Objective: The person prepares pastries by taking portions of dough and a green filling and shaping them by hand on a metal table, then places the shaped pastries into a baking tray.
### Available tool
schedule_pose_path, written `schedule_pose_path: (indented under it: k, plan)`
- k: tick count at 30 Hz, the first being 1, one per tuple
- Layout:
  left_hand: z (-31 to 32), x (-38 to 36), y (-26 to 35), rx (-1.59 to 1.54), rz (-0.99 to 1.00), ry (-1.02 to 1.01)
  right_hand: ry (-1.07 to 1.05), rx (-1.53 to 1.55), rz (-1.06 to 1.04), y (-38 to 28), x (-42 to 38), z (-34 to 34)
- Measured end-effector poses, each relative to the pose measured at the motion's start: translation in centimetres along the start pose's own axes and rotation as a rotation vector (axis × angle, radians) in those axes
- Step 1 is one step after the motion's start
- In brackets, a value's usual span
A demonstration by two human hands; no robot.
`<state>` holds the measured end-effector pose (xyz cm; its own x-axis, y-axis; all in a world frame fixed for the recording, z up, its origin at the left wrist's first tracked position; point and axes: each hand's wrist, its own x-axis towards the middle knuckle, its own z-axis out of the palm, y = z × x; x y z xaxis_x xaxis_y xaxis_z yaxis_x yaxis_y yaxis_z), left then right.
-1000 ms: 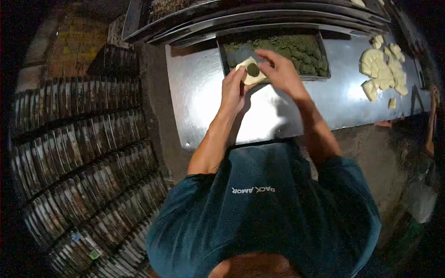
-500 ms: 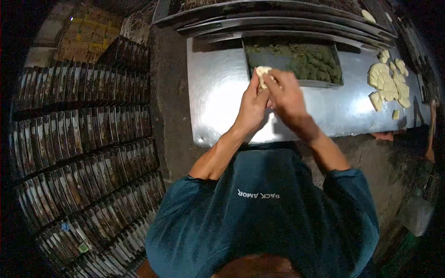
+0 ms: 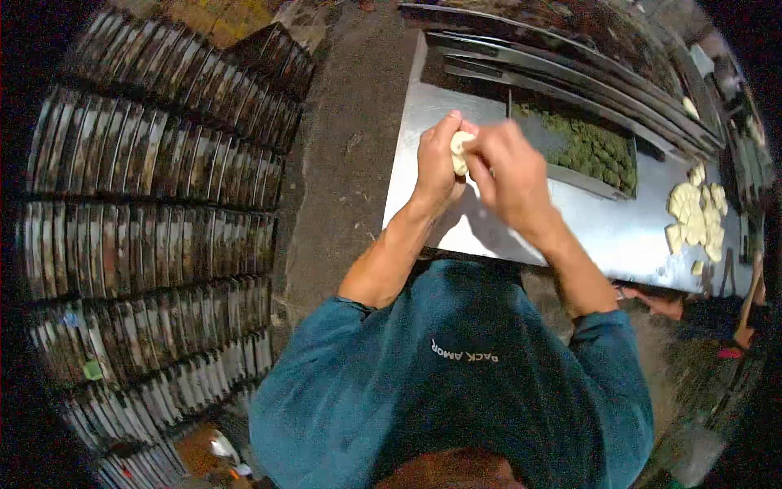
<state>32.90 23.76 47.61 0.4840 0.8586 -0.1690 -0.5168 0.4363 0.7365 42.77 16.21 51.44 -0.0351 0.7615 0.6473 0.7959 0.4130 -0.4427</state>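
A small pale piece of dough [image 3: 459,155] rests in my left hand [image 3: 438,161], whose fingers and thumb are wrapped around it above the table's left part. My right hand [image 3: 515,173] reaches in from the right, and its bent fingertips pinch the dough's edge. Some of the right fingers are smeared by motion. Beyond the hands lies a rectangular metal tray [image 3: 588,181] with lumps of a green, crumbly filling [image 3: 599,151]. Farther right, several cut pieces of pale dough [image 3: 692,213] sit close together on the metal tabletop [image 3: 643,248].
Long metal trays [image 3: 562,77] stand along the table's far side. On the left, rows of dark, worn metal pans [image 3: 147,155] are stacked beside the bare floor [image 3: 342,122]. A wooden handle [image 3: 748,314] shows at the right edge. Part of another person [image 3: 664,305] appears near the table's right front edge.
The view has turned, so the table and tray now appear farther right and tilted. Both hands still hold the dough; my right fingers have shifted along its edge.
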Motion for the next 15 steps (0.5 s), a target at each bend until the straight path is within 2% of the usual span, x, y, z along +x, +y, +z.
schedule_pose_path:
  k: [1,3,5,7,8,9,11,13,15]
  plan:
    - [-0.8,0.1,-0.2,-0.018,0.018,0.007,-0.006,-0.027,-0.013,-0.8,-0.6,0.4]
    - [-1.6,0.2,-0.6,0.159,-0.009,0.017,0.056,-0.008,-0.031,-2.0,-1.1,1.1]
    - [-1.4,0.0,-0.5,0.186,-0.047,-0.004,-0.002,-0.041,-0.042,0.3,-1.4,1.1]
    - [-1.0,-0.2,-0.4,0.117,0.072,-0.017,-0.080,0.190,0.211,1.7,-0.6,0.9]
    - [-0.3,-0.8,0.4,0.140,0.054,0.043,-0.095,0.218,0.339,1.9,0.1,0.4]
    - [-0.5,-0.9,0.7,0.136,0.066,0.042,-0.097,0.215,0.326,1.7,1.1,0.0]
    - [-1.0,-1.0,1.2,0.490,0.062,-0.010,-0.137,0.309,0.431,1.0,2.4,-0.5]
    - [-1.4,-0.7,0.9,0.476,0.018,-0.015,-0.167,0.322,0.353,1.9,1.7,1.1]
    - [-2.2,0.6,-0.5,0.423,0.012,0.074,-0.035,0.044,0.029,2.7,0.3,3.1]
